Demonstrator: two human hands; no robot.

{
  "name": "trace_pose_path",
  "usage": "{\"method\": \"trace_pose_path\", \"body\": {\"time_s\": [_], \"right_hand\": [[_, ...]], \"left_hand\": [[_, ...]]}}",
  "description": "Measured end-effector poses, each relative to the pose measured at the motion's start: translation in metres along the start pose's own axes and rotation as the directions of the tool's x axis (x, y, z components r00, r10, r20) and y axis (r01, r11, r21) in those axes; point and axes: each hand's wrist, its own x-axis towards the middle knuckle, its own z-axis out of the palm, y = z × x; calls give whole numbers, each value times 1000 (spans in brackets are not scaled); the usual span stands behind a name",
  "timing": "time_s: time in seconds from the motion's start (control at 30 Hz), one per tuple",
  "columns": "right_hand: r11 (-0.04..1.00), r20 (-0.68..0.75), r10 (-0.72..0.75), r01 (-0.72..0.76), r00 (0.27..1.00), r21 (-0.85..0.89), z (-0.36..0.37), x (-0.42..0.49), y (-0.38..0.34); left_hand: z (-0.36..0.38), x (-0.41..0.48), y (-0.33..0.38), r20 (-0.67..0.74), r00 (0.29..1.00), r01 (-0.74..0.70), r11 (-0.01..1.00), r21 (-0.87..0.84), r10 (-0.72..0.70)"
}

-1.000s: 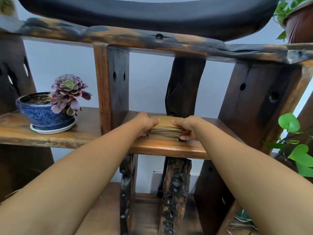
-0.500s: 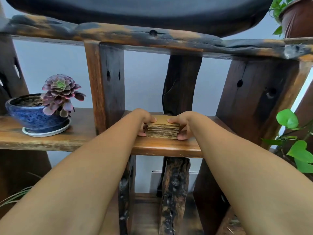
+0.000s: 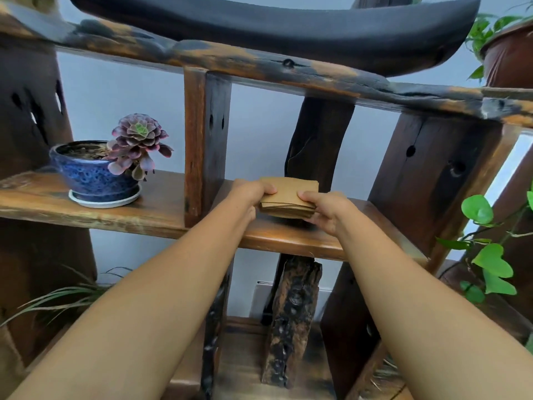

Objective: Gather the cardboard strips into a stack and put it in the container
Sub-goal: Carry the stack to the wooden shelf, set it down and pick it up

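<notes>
A stack of brown cardboard strips (image 3: 290, 192) is held just above the wooden shelf (image 3: 291, 239), a dark shadow under it. My left hand (image 3: 249, 194) grips the stack's left side, thumb on top. My right hand (image 3: 324, 207) grips the near right corner, thumb on top and fingers beneath. The stack looks squared, with its layered edges facing me. No container for the strips is in view.
A blue pot (image 3: 89, 176) with a purple succulent (image 3: 138, 145) stands on a saucer at the shelf's left. A wooden upright (image 3: 206, 145) rises just left of my hands, a dark post (image 3: 317, 140) behind the stack. Green vine leaves (image 3: 487, 255) hang at right. A black curved piece (image 3: 274, 27) spans the top.
Both hands have raised the stack slightly off the shelf and tilted its top toward me. The camera view shifted a little downward and right.
</notes>
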Motion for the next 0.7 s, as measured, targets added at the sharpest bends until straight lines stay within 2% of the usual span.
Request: {"method": "trace_pose_path", "body": {"time_s": [0.1,0.2,0.33,0.43,0.53,0.7], "right_hand": [[988,-8,-124,124,992,94,-2,-34,0],[969,-8,-221,221,975,108,-6,-79,11],[956,-22,-292,292,956,-14,-25,-137,44],[941,-56,-319,310,946,-137,-47,-178,76],[942,-57,-318,309,946,-135,-64,-218,109],[960,-197,-274,254,941,-121,-99,-281,153]], "left_hand": [[-4,-32,2,108,993,-23,989,-143,38],[-10,-67,0,217,971,-62,980,-189,104],[-17,-119,-31,310,934,-136,980,-148,177],[-19,-157,-68,412,895,-117,982,-150,170],[-15,-194,-99,452,882,-89,989,-122,135],[8,-262,-137,499,865,-82,995,49,47]]}}
